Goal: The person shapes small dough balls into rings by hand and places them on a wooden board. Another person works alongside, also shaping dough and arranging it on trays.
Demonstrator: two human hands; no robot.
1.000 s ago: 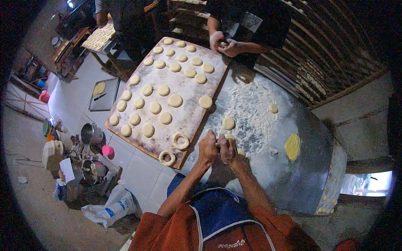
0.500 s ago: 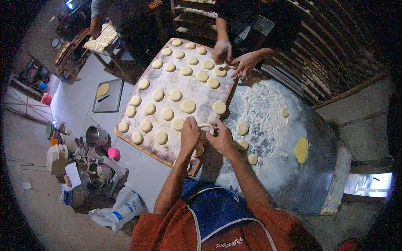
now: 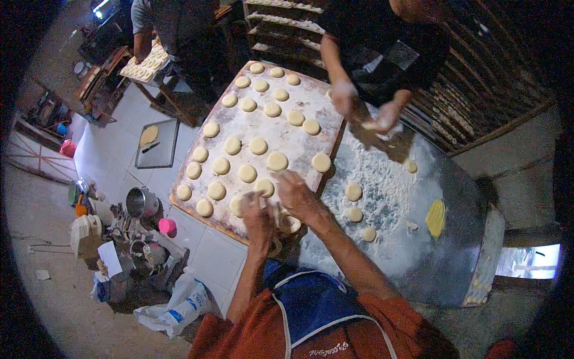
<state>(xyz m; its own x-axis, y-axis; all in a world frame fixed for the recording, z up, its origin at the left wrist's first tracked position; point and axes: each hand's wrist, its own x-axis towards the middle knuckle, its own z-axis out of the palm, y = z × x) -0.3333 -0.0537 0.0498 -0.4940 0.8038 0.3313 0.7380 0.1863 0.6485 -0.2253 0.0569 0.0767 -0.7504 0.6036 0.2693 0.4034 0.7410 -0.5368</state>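
- Pale dough ring (image 3: 295, 228) at near right corner of floured wooden board (image 3: 293, 140); thick-rimmed, smooth, partly hidden by hands.
- Dough discs (image 3: 258, 145) in loose rows over the board: pale yellow, flat-topped, round-edged, mostly well apart.
- Left hand (image 3: 258, 218) low over near edge of board, beside a disc; blurred, fingers bunched, cannot tell whether holding dough.
- Right hand (image 3: 297, 194) just to the right, above the ring; fingers curled downward, blurred, grip impossible to tell.
- Board set slantwise, right edge along floured metal table (image 3: 430, 257), left edge over tiled floor (image 3: 197, 236).
- Strip of floured metal between board edge and the small discs (image 3: 353, 191) on the table; yellow dough lump (image 3: 436, 218) farther right.
- Wide floured gap between the board's right-hand disc and those farther to the left.
- Compared with half a second ago: hands lower and nearer the near corner, no stretched ring visible between them now.
- Two discs gone from the board's far right; co-worker's hands (image 3: 391, 113) shifted right, over the table, with a pale piece.
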